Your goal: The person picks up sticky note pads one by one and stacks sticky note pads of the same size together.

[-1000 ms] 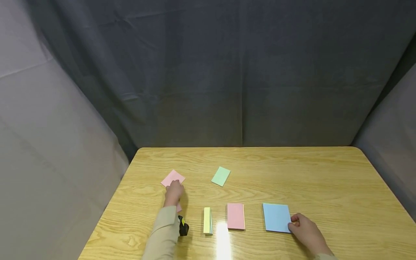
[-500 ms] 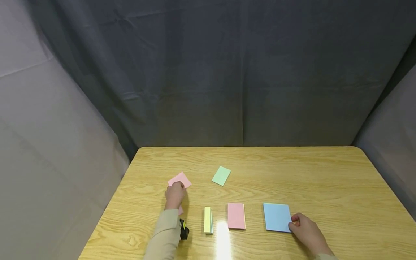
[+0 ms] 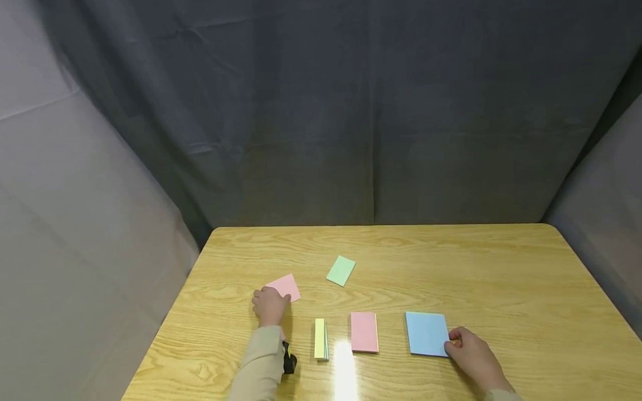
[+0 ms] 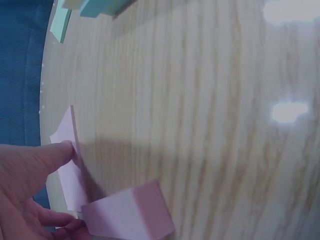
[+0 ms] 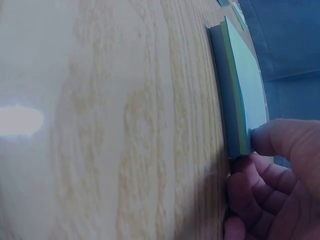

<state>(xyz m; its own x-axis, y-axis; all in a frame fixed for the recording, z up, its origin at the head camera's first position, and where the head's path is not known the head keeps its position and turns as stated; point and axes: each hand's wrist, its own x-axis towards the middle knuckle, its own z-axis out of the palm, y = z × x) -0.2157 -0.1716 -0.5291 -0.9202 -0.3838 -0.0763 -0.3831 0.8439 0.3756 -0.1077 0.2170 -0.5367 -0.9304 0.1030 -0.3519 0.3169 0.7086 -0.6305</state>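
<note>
My left hand [image 3: 270,307] holds a pink sticky note pad [image 3: 288,286] at the table's left; the left wrist view has the thumb on the pad and the other fingers curled at its edge. Another pink pad [image 4: 117,215], thicker, lies just nearer, mostly hidden by the arm in the head view. On the right, my right hand [image 3: 473,356] pinches the lower right corner of a large square blue pad [image 3: 427,334]. From the right wrist, the thumb lies on top of this layered stack [image 5: 245,85], with a yellowish layer in its side and curled fingers below.
Between the hands stand a narrow yellow stack [image 3: 320,340] with greenish layers and a pink pad [image 3: 363,332] with a yellow edge. Farther back lies a tilted green pad [image 3: 341,270]. A dark curtain [image 3: 371,122] hangs behind the wooden table [image 3: 476,267].
My left hand has drawn its pink pad nearer and to the right, turning it. The right hand and the blue pad have stayed in place.
</note>
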